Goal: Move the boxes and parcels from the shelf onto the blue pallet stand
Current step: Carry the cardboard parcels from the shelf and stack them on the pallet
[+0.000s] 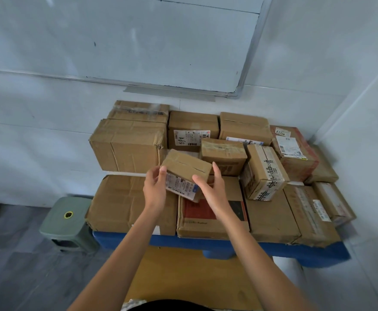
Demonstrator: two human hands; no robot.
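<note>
A small taped cardboard box (186, 167) with a white shipping label on its near side is held tilted above the stack. My left hand (154, 189) grips its left end and my right hand (210, 187) grips its right end. Below it the blue pallet stand (273, 248) carries several brown boxes in two layers. A large box (127, 144) sits at the back left and a flat box with a red print (206, 216) lies right under my hands. No shelf is in view.
A green plastic stool (68, 223) stands on the grey floor left of the pallet. A whiteboard (120, 41) hangs on the wall behind the stack. The room's corner wall (363, 108) closes in on the right. A wooden board (183, 277) lies under my arms.
</note>
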